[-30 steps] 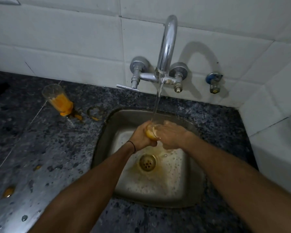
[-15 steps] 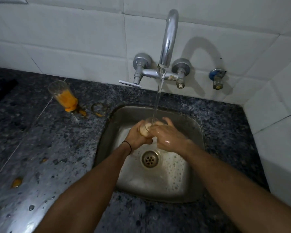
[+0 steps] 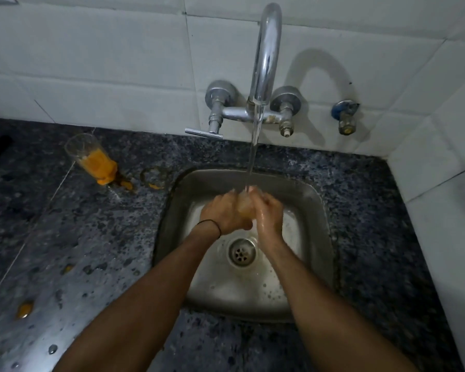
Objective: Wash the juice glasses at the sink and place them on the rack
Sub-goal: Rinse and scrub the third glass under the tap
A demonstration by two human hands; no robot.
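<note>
A juice glass (image 3: 246, 205) with pale orange residue is held upright between both hands over the steel sink (image 3: 320, 210), under running water from the tap (image 3: 266, 49). My left hand (image 3: 223, 213) wraps its left side and my right hand (image 3: 270, 213) its right side; most of the glass is hidden by fingers. A second juice glass (image 3: 91, 159), with orange juice in it, stands on the dark granite counter (image 3: 65, 251) at the back left, away from both hands.
Orange juice spills (image 3: 126, 185) lie beside the second glass and a drop (image 3: 24, 310) sits near the front left. The drain (image 3: 241, 251) is below my hands. White tiled walls (image 3: 91, 63) close the back and right. A blue valve (image 3: 344, 114) sticks out right of the tap.
The glass looks paler, with less orange in it than before. Both hands have shifted slightly around it under the stream. The view has moved a little closer and downward.
</note>
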